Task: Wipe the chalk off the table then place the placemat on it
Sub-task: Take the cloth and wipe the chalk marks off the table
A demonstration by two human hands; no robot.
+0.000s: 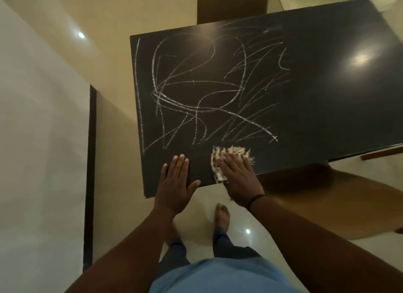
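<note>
Our left hand (176,179) lies flat, fingers spread, on the chalked desk (316,92); our right hand (236,175) presses flat on a cloth (218,172) near the edge.

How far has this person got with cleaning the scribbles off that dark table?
Barely started. The white chalk scribbles still cover much of the dark rectangular table; nothing looks wiped yet. In hand: the right hand presses a frayed checked cloth flat near the table's near edge, just below the marks, while the left hand rests flat beside it. Left: all the wiping, then the placemat, which is not in view.
</note>
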